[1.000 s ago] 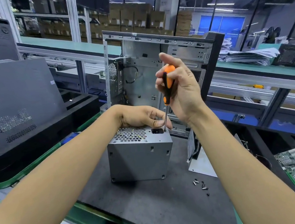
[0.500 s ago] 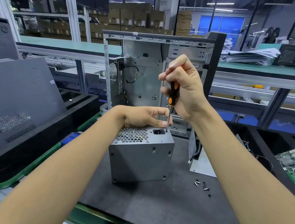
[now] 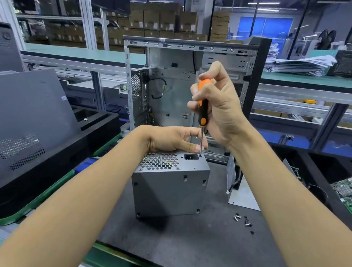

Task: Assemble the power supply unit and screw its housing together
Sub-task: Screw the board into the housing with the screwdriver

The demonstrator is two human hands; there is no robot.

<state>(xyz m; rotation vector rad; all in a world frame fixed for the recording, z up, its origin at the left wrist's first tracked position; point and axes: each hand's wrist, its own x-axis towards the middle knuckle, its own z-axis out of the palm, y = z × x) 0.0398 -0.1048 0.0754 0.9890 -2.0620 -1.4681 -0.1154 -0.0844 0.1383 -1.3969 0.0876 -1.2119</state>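
Dark grey matting on the bench (image 3: 183, 248) carries the boxy grey metal power supply unit (image 3: 171, 189), stood on end so its screw corner faces up. The left hand (image 3: 171, 139) rests on its top, fingertips pinching the shaft, probably to steady the tip. Above it, the right hand (image 3: 218, 104) grips the orange-and-black screwdriver (image 3: 202, 108); the screw itself is too small to see.

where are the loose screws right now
In the head view the loose screws lie scattered on the dark mat, right of the power supply unit, just in front of the flat metal plate and beside the right forearm.
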